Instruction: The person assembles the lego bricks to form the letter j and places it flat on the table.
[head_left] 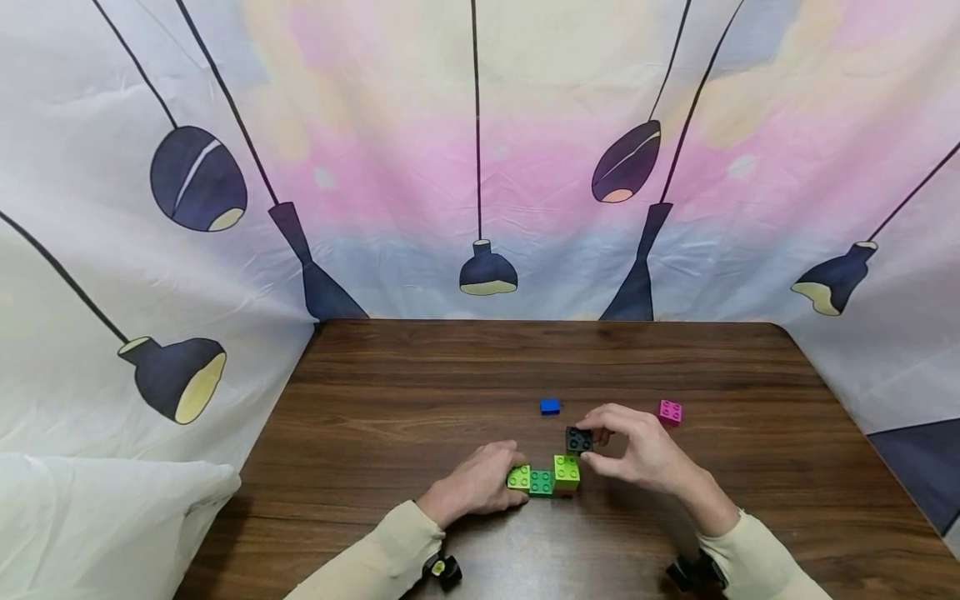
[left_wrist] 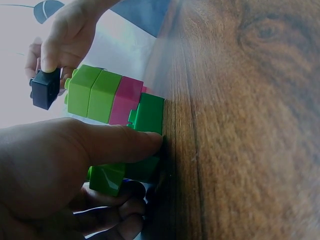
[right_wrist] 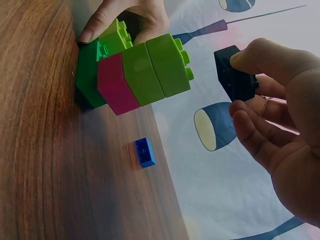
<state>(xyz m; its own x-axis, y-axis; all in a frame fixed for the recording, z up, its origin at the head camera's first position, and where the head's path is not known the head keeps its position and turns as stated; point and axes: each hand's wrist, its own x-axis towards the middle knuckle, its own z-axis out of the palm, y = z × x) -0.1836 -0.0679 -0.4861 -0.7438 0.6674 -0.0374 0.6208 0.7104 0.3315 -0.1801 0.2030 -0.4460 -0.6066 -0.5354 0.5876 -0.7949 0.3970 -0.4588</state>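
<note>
Clock centre, head view: green brick [head_left: 541, 482]; this brick is showing smooth, studded plastic; the black brick [head_left: 579, 441], between 1 and 2 o'clock, is presenting smooth plastic; blue brick [head_left: 550, 407], 12 o'clock, and magenta brick [head_left: 670, 412], 2 o'clock, are showing plastic; the wood-grained table [head_left: 405, 375] is reflecting a satin sheen at 6 o'clock; backdrop cloth [head_left: 390, 167], 12 o'clock, is showing wrinkles.

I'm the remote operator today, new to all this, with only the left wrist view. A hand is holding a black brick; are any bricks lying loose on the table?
Observer: Yes, the head view shows a blue brick lying on the table, beyond the black brick.
Operator: Just that one?
Observer: No, a pink brick lies farther right, beyond the right hand.
</note>
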